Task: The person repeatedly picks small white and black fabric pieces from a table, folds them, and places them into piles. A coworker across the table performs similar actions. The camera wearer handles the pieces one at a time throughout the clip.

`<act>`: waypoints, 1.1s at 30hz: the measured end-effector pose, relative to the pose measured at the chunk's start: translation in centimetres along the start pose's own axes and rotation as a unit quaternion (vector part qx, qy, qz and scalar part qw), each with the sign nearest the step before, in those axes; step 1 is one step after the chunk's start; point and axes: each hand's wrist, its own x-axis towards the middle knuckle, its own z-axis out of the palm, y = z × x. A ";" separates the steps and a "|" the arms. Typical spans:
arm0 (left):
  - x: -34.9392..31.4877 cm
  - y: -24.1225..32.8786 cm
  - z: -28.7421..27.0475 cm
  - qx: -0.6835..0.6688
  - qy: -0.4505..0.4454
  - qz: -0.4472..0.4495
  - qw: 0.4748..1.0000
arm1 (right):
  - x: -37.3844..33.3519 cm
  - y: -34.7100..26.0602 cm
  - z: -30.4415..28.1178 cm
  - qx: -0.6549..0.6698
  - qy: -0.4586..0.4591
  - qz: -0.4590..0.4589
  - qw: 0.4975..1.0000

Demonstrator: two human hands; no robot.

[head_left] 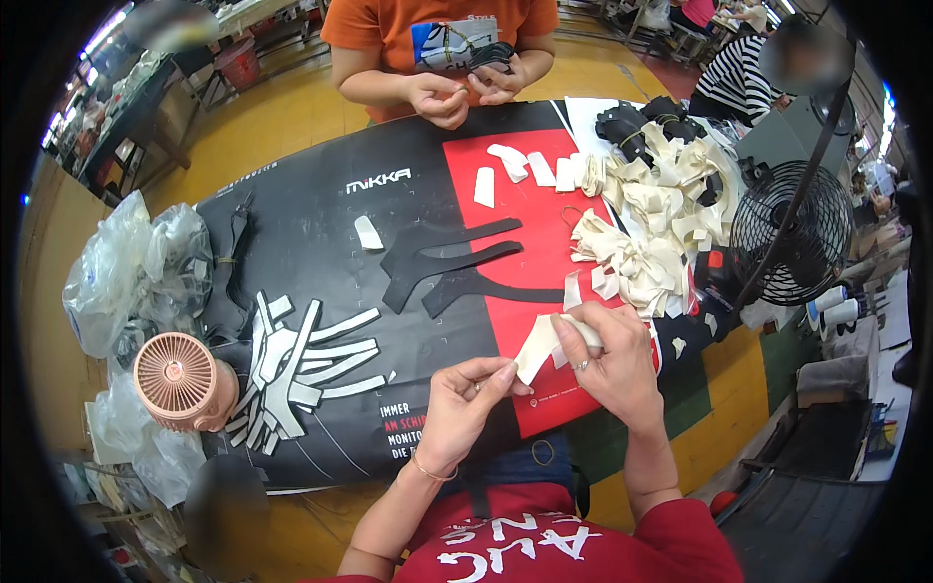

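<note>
Over the front edge of the table, a cream fabric piece (pixel 537 350) is stretched between my two hands. My left hand (pixel 461 408) pinches its lower left corner between thumb and fingers. At its upper right, my right hand (pixel 614 358) grips the fabric, and part of the piece is hidden behind the fingers. Just beyond my hands, black curved cut pieces (pixel 449 255) lie flat on the table. A heap of cream fabric pieces (pixel 641 243) spreads to the right of them, with a few loose ones at the back.
White and grey strips (pixel 306 364) lie at the left, near a pink desk fan (pixel 177 381) and clear plastic bags (pixel 146 267). A black caged fan (pixel 792 233) stands at the right. Across the black-and-red table cover (pixel 321 223), a person in orange (pixel 442 49) holds a dark bundle.
</note>
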 end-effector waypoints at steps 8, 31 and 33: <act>1.7 -1.6 1.3 0.208 0.079 0.102 0.970 | -2.8 0.5 2.2 -0.097 0.099 -0.132 0.981; 1.8 -2.8 2.7 0.241 0.063 0.142 0.958 | -3.6 2.2 2.2 -0.010 0.015 -0.090 0.996; 1.8 -2.8 2.7 0.264 0.063 0.152 0.951 | -3.7 2.1 2.3 -0.013 0.019 -0.089 0.996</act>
